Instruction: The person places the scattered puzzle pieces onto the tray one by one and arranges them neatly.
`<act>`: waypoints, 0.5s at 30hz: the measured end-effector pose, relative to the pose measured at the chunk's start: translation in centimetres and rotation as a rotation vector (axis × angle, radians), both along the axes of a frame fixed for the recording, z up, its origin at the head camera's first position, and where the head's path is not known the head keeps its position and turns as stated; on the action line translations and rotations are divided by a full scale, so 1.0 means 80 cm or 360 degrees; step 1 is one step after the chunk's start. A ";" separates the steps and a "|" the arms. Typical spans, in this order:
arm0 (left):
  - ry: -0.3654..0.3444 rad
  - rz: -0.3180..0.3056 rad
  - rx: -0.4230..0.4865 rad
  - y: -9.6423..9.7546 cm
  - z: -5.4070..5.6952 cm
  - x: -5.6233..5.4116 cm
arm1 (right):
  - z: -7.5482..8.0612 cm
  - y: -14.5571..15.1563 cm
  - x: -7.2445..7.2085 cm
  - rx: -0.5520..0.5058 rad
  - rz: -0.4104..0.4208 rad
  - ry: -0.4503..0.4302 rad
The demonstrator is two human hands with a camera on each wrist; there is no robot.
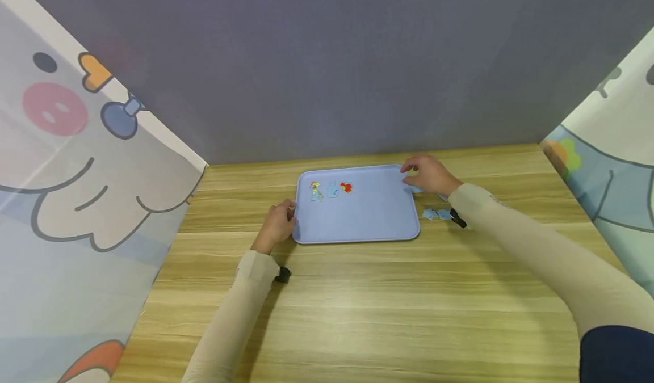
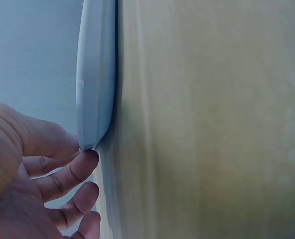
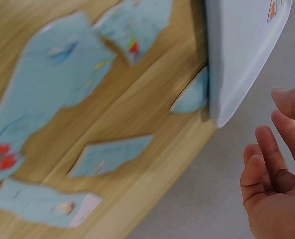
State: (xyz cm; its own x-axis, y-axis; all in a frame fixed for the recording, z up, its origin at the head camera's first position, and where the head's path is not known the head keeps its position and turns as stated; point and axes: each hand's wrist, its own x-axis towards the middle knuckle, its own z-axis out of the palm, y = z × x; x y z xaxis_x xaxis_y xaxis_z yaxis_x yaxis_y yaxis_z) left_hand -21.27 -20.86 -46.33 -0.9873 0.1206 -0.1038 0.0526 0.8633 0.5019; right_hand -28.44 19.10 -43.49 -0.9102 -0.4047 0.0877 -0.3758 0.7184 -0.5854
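Observation:
A pale blue tray (image 1: 368,218) lies on the wooden table, with several small flat cutout pieces on it: a yellow-and-blue one (image 1: 316,193), a light blue one (image 1: 332,190) and a red one (image 1: 346,188). At its left edge, my left hand (image 1: 277,223) pinches the rim between thumb and index finger. Over the far right corner is my right hand (image 1: 430,174), fingers loosely bent, with nothing visible between them. Light blue printed pieces (image 3: 43,79) resembling puzzle pieces lie beside the tray; one blue piece (image 3: 192,94) touches or slips under its edge, I cannot tell which.
A grey panel (image 1: 357,65) rises behind the table's far edge. Cartoon-printed walls (image 1: 102,173) stand on both sides. More light blue pieces (image 1: 430,214) lie right of the tray, near the right wrist's black strap (image 1: 457,218).

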 end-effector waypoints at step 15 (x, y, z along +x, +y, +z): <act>0.0004 0.0002 -0.0003 -0.001 -0.001 0.000 | -0.012 0.038 0.005 -0.0002 0.0007 0.0049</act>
State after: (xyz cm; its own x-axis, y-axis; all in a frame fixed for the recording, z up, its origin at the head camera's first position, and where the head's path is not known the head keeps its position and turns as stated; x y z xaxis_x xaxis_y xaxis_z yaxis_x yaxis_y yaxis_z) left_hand -21.30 -20.91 -46.40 -0.9877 0.1189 -0.1014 0.0527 0.8644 0.5001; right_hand -28.01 22.16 -44.43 -0.9054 -0.4083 0.1159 -0.3965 0.7160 -0.5745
